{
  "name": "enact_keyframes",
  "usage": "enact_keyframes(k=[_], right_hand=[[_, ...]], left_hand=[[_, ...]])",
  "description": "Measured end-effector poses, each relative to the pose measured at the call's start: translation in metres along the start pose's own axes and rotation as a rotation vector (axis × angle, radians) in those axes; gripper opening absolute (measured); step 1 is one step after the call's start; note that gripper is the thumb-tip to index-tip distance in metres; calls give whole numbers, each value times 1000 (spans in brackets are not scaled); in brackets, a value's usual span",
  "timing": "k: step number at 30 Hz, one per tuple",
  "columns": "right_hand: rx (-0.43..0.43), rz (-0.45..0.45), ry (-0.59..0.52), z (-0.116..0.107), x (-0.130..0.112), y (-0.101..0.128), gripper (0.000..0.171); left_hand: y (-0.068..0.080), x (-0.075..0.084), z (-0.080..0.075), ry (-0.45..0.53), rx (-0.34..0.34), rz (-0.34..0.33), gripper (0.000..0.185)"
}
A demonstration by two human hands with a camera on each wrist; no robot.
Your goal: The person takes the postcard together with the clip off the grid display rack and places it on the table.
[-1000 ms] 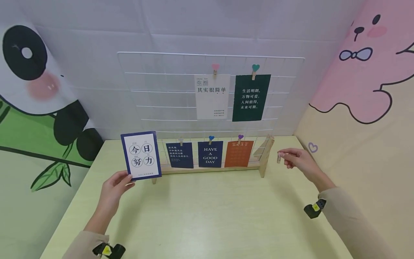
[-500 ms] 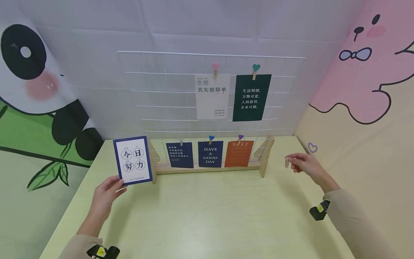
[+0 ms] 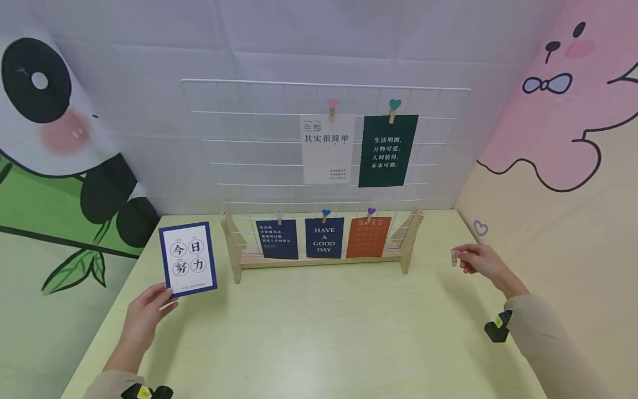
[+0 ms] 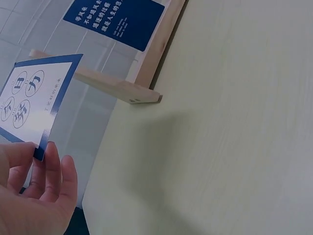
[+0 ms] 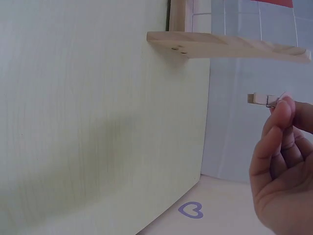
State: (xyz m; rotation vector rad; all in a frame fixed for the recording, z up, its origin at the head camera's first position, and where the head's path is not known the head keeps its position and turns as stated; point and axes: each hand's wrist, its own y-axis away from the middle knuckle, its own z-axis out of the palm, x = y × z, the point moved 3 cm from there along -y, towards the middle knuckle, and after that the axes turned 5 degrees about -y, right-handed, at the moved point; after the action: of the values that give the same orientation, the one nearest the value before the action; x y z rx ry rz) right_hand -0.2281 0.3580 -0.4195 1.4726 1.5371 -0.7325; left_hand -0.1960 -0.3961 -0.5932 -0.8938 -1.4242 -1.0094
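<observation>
My left hand [image 3: 143, 316] pinches a blue-bordered white card [image 3: 188, 259] by its lower left corner, holding it up over the table's left side. Four large circled Chinese characters show on its face. Over on the right, my right hand [image 3: 485, 263] holds a small wooden clothespin [image 5: 259, 99] between thumb and fingertips, its wooden tip sticking out. Between the hands stands a white wire grid [image 3: 259, 141] in a wooden base [image 3: 319, 264]. Clipped to its upper part are a white card [image 3: 326, 158] and a dark green card [image 3: 387, 155].
Low on the grid hang two navy cards, one [image 3: 277, 241] with Chinese text and one [image 3: 324, 247] with English, plus an orange card [image 3: 368, 238]. Heart-topped clips hold them. The pale table [image 3: 319, 332] meets cartoon-painted walls at both sides and a white sheet [image 3: 149, 111] behind.
My left hand has moved left and down with the blue-bordered card, away from the grid. My right hand has shifted right and slightly down with the clothespin. The hung cards stay put.
</observation>
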Motion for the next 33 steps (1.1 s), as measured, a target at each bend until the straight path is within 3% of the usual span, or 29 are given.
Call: enact_keyframes(k=[8,17,26,33], right_hand=[[8,27,36,-8,13,3,41],[30,77,79,-18,29,2,43],[54,133,93,-26,46,3,42],[96,136,113,-31,65,6,39]], left_hand=[[8,3,-21,91,-7,-22,34],[15,4,-34,10,5,-97,33],[18,5,-44,-27,-23,-131,16],[23,7,-49,-60,-28,-240,11]])
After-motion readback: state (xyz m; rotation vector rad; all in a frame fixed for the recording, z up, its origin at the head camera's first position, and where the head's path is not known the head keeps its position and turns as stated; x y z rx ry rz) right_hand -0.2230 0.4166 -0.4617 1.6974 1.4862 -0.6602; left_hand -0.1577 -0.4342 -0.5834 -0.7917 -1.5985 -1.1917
